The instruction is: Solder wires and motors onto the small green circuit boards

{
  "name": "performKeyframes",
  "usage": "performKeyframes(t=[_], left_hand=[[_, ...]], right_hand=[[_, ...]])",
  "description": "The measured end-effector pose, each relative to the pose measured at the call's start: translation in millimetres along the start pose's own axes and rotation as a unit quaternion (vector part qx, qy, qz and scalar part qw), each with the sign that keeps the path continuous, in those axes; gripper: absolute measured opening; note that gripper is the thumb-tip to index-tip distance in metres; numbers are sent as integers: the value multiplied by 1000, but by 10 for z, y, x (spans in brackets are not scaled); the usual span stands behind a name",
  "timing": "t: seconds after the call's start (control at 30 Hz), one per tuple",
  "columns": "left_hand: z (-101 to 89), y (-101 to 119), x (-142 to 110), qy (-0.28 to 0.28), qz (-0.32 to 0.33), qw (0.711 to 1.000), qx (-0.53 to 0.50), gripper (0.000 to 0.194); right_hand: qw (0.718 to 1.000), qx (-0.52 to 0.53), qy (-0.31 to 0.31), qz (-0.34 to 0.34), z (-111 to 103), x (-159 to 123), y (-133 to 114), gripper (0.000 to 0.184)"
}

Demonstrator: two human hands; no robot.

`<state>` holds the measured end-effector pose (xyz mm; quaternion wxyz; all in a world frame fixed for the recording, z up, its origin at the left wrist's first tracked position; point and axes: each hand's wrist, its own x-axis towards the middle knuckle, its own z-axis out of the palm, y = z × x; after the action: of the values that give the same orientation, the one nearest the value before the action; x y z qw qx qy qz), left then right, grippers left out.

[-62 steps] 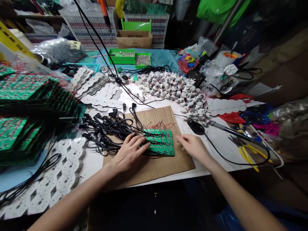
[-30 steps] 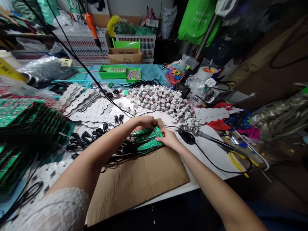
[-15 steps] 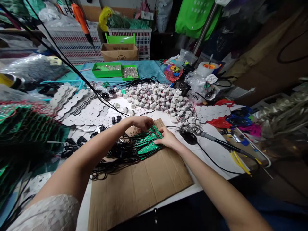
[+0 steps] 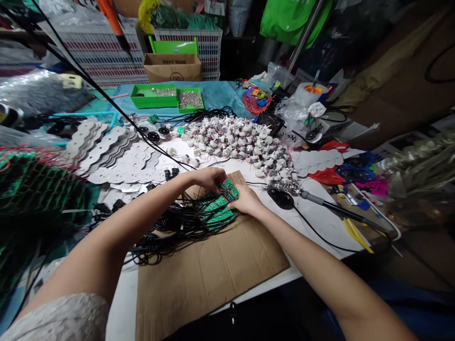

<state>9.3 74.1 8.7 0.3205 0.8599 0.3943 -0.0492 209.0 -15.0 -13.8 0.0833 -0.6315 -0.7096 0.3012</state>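
A green circuit board (image 4: 219,208) with black and red wires lies tilted on a brown cardboard sheet (image 4: 213,270). My left hand (image 4: 208,178) grips the board's far edge from above. My right hand (image 4: 246,199) holds its right edge, fingers curled over the board. A tangle of black cables with plugs (image 4: 167,227) trails from the board to the left, over the cardboard's edge.
A soldering iron (image 4: 330,206) lies on its round stand (image 4: 280,199) right of my hands. A heap of small white parts (image 4: 241,142) is behind. Stacks of green boards (image 4: 31,199) sit left, white metal plates (image 4: 110,156) beyond, yellow pliers (image 4: 355,234) and green trays (image 4: 167,97) around.
Both hands moved from resting by the flat board to gripping it. The board has been lifted at one edge and turned toward the far end of the cardboard, dragging its cables along.
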Motion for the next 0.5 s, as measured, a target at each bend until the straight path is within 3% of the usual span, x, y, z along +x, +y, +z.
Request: performKeyframes(t=[0.07, 0.13, 0.23, 0.33, 0.5], left_hand=[[-36, -12, -56, -25, -32, 999, -25, 56], [-57, 6, -77, -61, -45, 997, -24, 52], [-40, 65, -57, -98, -25, 995, 5, 38], [11, 102, -27, -85, -2, 994, 61, 35], [103, 62, -71, -29, 25, 994, 101, 31]], right_hand=[[1000, 11, -15, 17, -56, -22, -28, 42], [999, 21, -24, 27, -88, -71, -66, 44], [999, 18, -31, 37, -65, -172, -137, 70], [998, 4, -35, 42, 26, -258, -209, 88], [998, -10, -27, 55, 142, -329, -323, 73]])
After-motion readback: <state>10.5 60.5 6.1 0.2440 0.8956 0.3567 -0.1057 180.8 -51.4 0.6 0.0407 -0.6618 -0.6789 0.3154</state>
